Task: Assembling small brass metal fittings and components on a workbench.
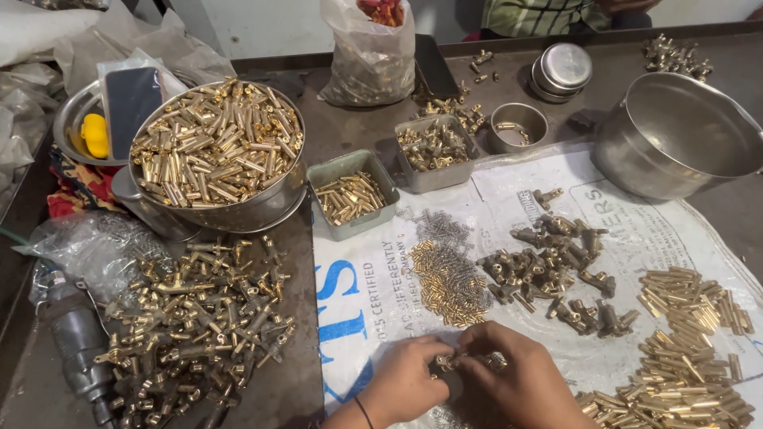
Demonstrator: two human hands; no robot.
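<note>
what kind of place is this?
Probably a small workshop bench for hand-assembling brass fittings. A steel bowl is heaped with brass pins, loose brass fittings lie piled on the table, and both hands work small parts over a printed sack spread as a mat.

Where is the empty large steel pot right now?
In the head view, the empty steel pot sits at the far right of the table, beyond the pile of dark fittings and right of the small round steel cup.

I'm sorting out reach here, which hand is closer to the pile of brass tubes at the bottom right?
Right. The right hand lies just left of the brass tubes, nearly touching; the left hand sits farther left, beyond it.
</note>
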